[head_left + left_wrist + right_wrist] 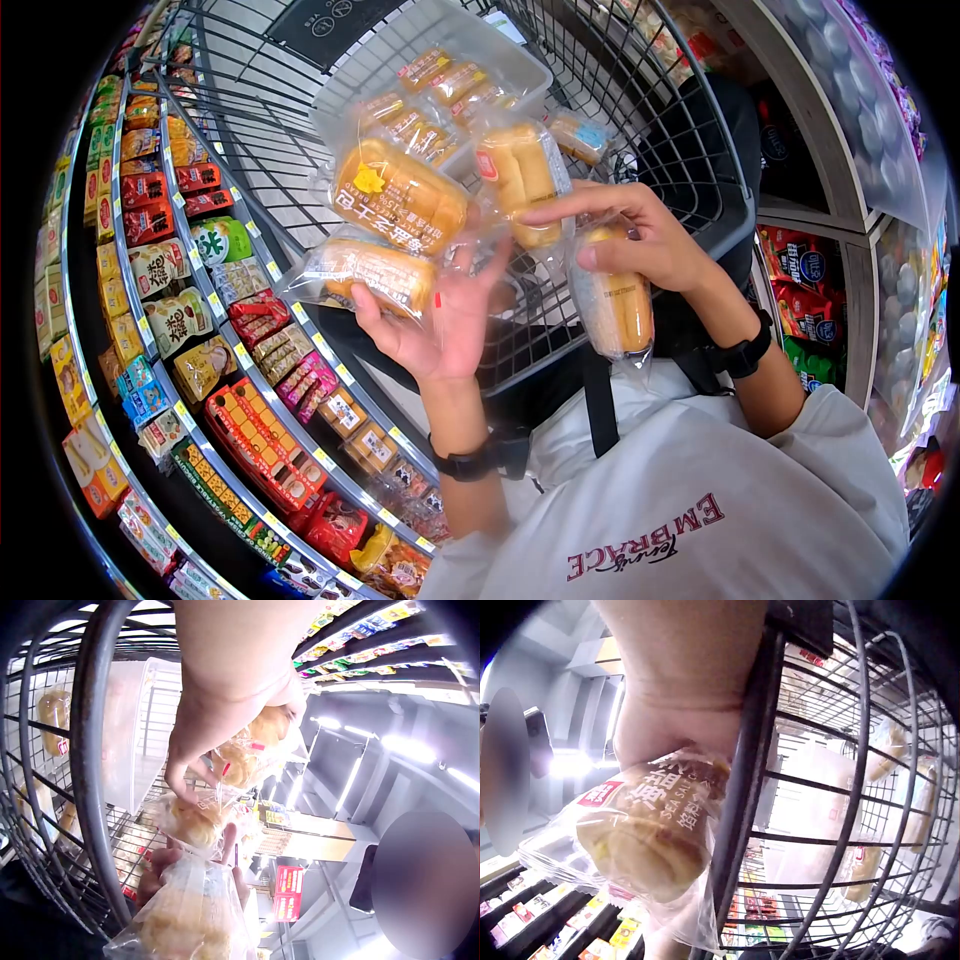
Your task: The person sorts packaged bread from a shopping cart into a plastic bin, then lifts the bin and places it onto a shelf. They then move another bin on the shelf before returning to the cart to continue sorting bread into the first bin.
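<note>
Fingers of left hand hold bread packs; tub partly hidden.

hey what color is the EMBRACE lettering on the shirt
The lettering is dark red, clearest in head view.

The cart is open from above, with bread packs crowding its near side and wire walls barring sideways entry.

So a couple of bagged bread rolls are gripped by the left hand, and another clear bag is held just below by the right hand. A translucent bin is kinda framed by the dark wire cart, and a red sign is lit up by ceiling lights.
</note>
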`<state>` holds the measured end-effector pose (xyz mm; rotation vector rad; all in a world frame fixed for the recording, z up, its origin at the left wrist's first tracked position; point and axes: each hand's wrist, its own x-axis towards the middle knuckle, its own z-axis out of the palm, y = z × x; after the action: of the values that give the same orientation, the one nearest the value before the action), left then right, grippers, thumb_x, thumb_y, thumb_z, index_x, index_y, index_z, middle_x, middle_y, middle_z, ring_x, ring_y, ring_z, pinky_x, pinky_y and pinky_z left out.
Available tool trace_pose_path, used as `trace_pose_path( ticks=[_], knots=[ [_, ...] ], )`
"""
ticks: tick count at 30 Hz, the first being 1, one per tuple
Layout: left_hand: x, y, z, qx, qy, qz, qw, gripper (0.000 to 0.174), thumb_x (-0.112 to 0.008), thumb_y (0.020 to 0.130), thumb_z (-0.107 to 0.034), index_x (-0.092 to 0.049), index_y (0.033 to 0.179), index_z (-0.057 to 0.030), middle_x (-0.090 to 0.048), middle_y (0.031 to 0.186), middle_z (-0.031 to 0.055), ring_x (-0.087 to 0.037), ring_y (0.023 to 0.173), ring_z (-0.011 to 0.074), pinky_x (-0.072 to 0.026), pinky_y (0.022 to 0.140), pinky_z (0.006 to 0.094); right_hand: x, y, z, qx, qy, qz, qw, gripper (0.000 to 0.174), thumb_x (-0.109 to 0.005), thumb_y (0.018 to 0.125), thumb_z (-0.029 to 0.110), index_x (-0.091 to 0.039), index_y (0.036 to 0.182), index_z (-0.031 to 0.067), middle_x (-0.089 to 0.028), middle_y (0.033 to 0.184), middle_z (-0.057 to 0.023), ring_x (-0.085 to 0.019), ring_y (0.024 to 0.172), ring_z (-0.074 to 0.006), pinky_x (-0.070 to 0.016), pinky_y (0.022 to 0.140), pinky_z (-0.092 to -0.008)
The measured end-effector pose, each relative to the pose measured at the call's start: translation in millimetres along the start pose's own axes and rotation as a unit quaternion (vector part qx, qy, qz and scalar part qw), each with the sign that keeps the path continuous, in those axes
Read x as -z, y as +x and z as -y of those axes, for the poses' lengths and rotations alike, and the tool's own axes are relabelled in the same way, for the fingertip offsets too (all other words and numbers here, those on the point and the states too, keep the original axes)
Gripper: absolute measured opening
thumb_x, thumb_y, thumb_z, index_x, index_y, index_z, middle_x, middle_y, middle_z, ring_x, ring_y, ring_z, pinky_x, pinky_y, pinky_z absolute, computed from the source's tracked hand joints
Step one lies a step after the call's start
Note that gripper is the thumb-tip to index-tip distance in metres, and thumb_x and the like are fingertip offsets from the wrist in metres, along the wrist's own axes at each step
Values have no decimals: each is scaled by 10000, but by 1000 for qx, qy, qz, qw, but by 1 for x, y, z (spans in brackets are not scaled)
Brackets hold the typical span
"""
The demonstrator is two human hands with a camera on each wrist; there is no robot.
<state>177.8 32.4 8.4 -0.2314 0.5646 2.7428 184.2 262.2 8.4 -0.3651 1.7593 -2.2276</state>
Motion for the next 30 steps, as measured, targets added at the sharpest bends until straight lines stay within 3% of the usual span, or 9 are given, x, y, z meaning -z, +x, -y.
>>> trace_pose_path(
  ticks=[2, 5, 8, 12, 18, 23, 25, 26, 30],
  knots=[
    [-3, 0, 1, -13, 47, -27, 998, 949, -610, 841, -662, -208, 1573, -211, -254, 1611, 121, -223, 1473, 379, -165, 1154, 689, 0, 0, 0, -5, 9, 0, 1000, 424, -655, 821, 92, -684, 1239, 32, -668, 1263, -108, -603, 1146, -158, -448, 1013, -294],
    [3, 0, -1, 0, 3, -2, 1000, 848, -604, 855, -664, -343, 1520, -208, -463, 1496, 96, -265, 1461, 346, -195, 1149, 676, 0, 0, -1, -5, 10, -2, 1000, 419, -652, 825, 93, -685, 1238, 31, -667, 1268, -111, -604, 1143, -157, -451, 1010, -293],
    [4, 0, -1, 4, -7, -12, 1000, 868, -617, 847, -662, -343, 1519, -187, -447, 1499, 113, -267, 1458, 354, -215, 1151, 661, -2, 0, 3, -61, 19, -13, 998, 540, -707, 797, 292, -674, 1239, -18, -655, 1222, -155, -588, 1181, -228, -401, 1063, -342],
    [5, 0, -1, 1, 9, -44, 999, 912, -622, 845, -656, -310, 1530, -142, -391, 1521, 176, -260, 1454, 378, -291, 1130, 618, 5, 2, -9, -46, -23, -13, 999, 460, -691, 814, 290, -706, 1172, 1, -641, 1227, -163, -560, 1216, -235, -400, 1055, -337],
    [7, -1, -1, 36, 2, 2, 999, 920, -610, 848, -657, -287, 1538, -141, -365, 1537, 178, -271, 1447, 389, -365, 1080, 585, 4, 4, -23, -57, -97, -327, 938, 508, -711, 887, 367, -577, 1252, 40, -433, 1439, -172, -465, 1321, -293, -399, 1049, -396],
    [10, -2, 3, 66, 31, 8, 997, 831, -617, 888, -548, -294, 1536, -139, -399, 1532, 137, -366, 1405, 384, -385, 1052, 622, 4, 4, -18, 0, -367, -342, 865, 531, -717, 901, 339, -540, 1292, 26, -483, 1401, -178, -443, 1352, -241, -447, 1021, -365],
    [6, -4, 11, 76, 184, -55, 978, 876, -654, 858, -536, -279, 1538, -129, -385, 1521, 155, -388, 1382, 395, -421, 1035, 641, -4, 7, -16, 41, -12, -272, 961, 609, -749, 879, 292, -481, 1348, 10, -531, 1351, -175, -488, 1312, -237, -465, 1003, -362],
    [2, -4, 13, 77, 183, -55, 979, 876, -654, 858, -536, -279, 1538, -129, -385, 1521, 155, -388, 1382, 395, -421, 1035, 641, -6, 5, -10, -25, 95, -232, 968, 682, -777, 852, 251, -435, 1389, 6, -573, 1290, -165, -556, 1222, -233, -473, 987, -359],
    [-7, 2, 18, 149, 208, 112, 960, 1036, -799, 758, -440, -236, 1548, -78, -308, 1563, 216, -389, 1374, 461, -486, 987, 620, -8, 7, -4, -99, 68, -220, 968, 659, -649, 892, 293, -413, 1423, -18, -572, 1325, -174, -581, 1203, -217, -450, 1035, -358]
  ],
)
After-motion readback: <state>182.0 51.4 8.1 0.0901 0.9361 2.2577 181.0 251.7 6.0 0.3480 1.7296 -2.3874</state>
